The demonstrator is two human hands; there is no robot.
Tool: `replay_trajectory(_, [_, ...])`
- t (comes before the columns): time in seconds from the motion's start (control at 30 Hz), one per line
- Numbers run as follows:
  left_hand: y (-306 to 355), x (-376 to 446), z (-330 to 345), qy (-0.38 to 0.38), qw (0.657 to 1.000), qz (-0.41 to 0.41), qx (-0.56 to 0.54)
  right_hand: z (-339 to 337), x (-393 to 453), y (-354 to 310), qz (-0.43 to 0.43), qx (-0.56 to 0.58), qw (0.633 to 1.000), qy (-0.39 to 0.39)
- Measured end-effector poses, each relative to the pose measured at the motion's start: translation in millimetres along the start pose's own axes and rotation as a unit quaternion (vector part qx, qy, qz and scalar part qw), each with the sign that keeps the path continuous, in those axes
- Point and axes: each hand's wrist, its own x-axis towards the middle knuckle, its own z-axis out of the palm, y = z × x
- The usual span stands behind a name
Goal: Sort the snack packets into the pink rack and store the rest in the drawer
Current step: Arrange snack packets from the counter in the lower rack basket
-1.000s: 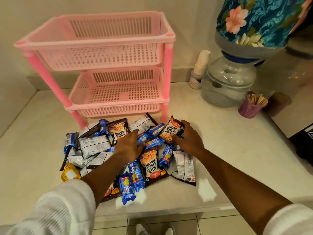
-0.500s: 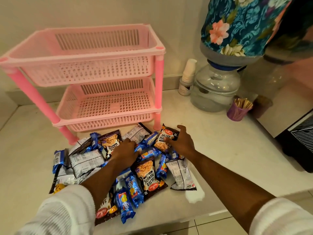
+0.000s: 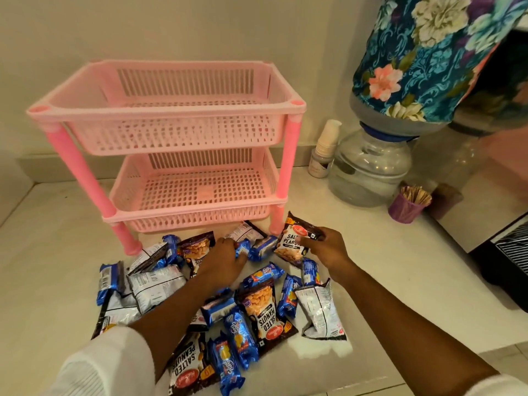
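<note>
We are at the very start of the sort: both tiers of the pink rack (image 3: 183,110) show only bare mesh, and the snack packets (image 3: 257,307) lie in a loose heap on the counter (image 3: 400,281) just in front of its feet, dark peanut pouches mixed with small blue biscuit packs and a few silver-backed ones. Our right hand (image 3: 328,250) pinches a salted-peanuts pouch (image 3: 297,241) by its right edge, thumb across the printed face, the pouch tilted up off the pile. Our left hand (image 3: 225,261) is down among the blue packs near the rack's front leg, fingers curled on a blue biscuit pack (image 3: 243,250); from here it looks like a grip, though the fingertips are partly hidden, so we would not swear to it. To do this step well, we should lift each packet straight up so its neighbours do not drag along, clear the front rim of the tier before letting go, and lay it flat toward the back so later ones fit. Keeping one kind per tier makes the sorting legible. No drawer shows in this view.
</note>
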Motion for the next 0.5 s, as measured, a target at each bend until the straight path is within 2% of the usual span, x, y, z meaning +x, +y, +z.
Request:
replay_trajectory(0.17, [9,-13,-15,-0.03,0.979,-0.033,-0.197,-10,-24,-20,0.047,0.207,0.976,-0.057])
replay_trajectory(0.23, [15,-17,-21,-0.045,0.958,-0.06,-0.275,-6,-30,-26,0.093,0.296,0.947,-0.085])
replay_trajectory(0.33, [25,-20,-31,-0.041,0.914,-0.109,-0.389,10,-37,-36,0.14,0.429,0.883,-0.13])
replay_trajectory(0.37, [28,-21,-34,-0.038,0.884,-0.122,-0.449,16,-39,-40,0.152,0.449,0.868,-0.145])
replay_trajectory(0.43, [32,-22,-43,-0.041,0.792,-0.136,-0.594,31,-44,-48,0.172,0.455,0.857,-0.169])
replay_trajectory(0.47, [33,-22,-49,-0.045,0.743,-0.14,-0.653,39,-46,-52,0.176,0.438,0.863,-0.181])
replay_trajectory(0.5, [31,-21,-54,-0.048,0.707,-0.144,-0.691,47,-47,-57,0.174,0.408,0.877,-0.187])
